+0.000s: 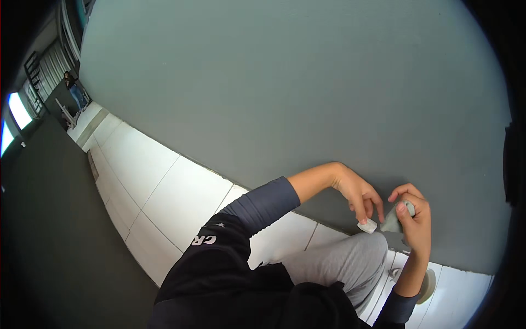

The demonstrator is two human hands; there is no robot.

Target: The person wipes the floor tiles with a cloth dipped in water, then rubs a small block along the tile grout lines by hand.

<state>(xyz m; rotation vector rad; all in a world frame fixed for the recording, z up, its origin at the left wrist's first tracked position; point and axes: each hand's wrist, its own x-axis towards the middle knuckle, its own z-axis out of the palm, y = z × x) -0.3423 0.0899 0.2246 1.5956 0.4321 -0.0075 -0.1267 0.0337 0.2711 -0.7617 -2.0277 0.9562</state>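
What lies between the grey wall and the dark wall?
White tiled floor, with the left sleeve reaching over it, as the head view shows.

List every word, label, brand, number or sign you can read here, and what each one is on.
"CR", white letters on the black shirt; I can't tell whether more letters follow.
Small white mark above them: too small to read.
White piece at the left hand and grey-green item in the right hand: no readable text.
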